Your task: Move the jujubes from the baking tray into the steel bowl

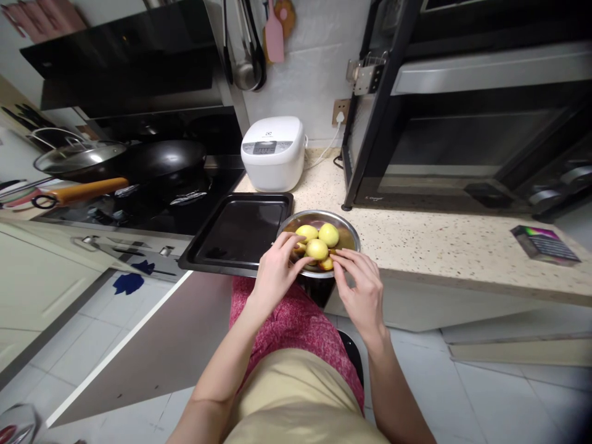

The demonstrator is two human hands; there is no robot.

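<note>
Several smooth, round yellow fruits (328, 235) lie in a shiny metal bowl (348, 227) at the counter's front edge; their exact kind is unclear. My left hand (276, 262) reaches in from the left, its thumb and fingers curved about the front yellow fruit (317, 248). On the other side, my right hand (361, 277) has its thumb and fingertips pinched close together beside that fruit. Whatever lies in this pinch is too small to make out. An orange-brown piece (326, 264) shows below the fingertips, partly hidden.
A black baking tray (240, 225) lies left of the bowl, overhanging the front edge. Behind stands a white rice cooker (272, 154). A wok (161, 160) and a lidded pan (83, 161) sit on the stove. An open cabinet door (152, 345) juts out below the tray.
</note>
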